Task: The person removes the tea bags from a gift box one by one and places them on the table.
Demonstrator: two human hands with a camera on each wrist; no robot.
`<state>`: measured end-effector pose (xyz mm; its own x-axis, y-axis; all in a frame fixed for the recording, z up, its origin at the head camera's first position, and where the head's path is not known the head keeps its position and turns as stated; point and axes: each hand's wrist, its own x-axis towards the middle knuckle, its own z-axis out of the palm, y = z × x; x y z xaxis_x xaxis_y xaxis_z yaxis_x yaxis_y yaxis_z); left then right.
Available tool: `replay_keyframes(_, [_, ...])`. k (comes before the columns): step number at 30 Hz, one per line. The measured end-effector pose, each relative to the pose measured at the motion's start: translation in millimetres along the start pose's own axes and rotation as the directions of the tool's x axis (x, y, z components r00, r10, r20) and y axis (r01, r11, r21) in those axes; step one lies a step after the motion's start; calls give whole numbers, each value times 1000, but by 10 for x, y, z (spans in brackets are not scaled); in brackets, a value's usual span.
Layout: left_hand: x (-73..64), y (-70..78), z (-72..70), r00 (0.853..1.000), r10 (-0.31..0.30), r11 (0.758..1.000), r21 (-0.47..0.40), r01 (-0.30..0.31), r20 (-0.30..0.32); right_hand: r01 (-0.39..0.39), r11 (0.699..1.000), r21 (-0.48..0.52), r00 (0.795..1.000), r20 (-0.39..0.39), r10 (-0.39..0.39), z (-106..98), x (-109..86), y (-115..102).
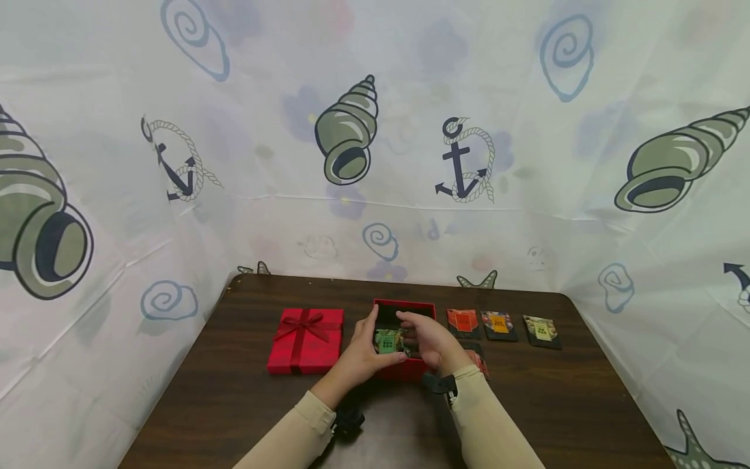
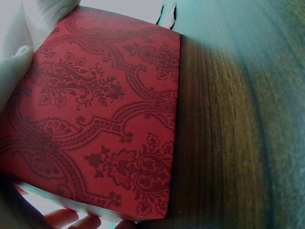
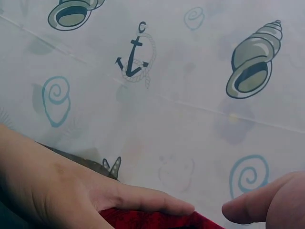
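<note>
An uncovered red gift box (image 1: 404,372) with a dark inside stands in the middle of the table. Its patterned red wall (image 2: 95,105) fills much of the left wrist view. My left hand (image 1: 363,352) grips the box, thumb across the near rim and fingers along the left wall. A green printed packet (image 1: 388,341) lies inside the box, partly covered by my hands. Over the right part of the box is my right hand (image 1: 430,339), thumb lifted and apart, fingers reaching in beside the packet's right edge. Those fingertips are partly hidden.
Left of the box lies its red lid (image 1: 319,355) with a ribbon bow. Several packets lie to the right: an orange-red packet (image 1: 463,322), two dark ones with yellow labels, and one partly behind my right wrist. A patterned cloth backdrop (image 1: 404,241) rises behind the brown table (image 1: 234,391).
</note>
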<state>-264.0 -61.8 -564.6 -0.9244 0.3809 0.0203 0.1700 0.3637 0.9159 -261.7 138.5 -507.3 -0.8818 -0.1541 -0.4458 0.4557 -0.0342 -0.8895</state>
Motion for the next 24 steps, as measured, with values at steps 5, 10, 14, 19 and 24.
replay_keyframes(5, [2, -7, -3, 1000, -1, 1000, 4, 1, 2, 20, 1000, 4, 1000, -3, -20, -2, 21, 15])
replay_keyframes(10, [-6, -3, -7, 1000, 3, 1000, 11, -3, 4, 24, 999, -38, 998, 58, -22, -13, -10, -3])
replay_keyframes(14, [-8, -8, -7, 1000, 8, 1000, 7, -8, 7, 32, 994, -107, 990, 140, -17, -34, -20, -20])
replay_keyframes(19, [-8, -22, -5, 1000, 6, 1000, 14, -6, 7, 40, 988, -146, 985, 172, -14, -39, 1, -14])
replay_keyframes(24, [-4, -17, -10, 1000, 7, 1000, 15, -7, 6, 86, 989, -119, 981, 183, -64, -27, 12, -19])
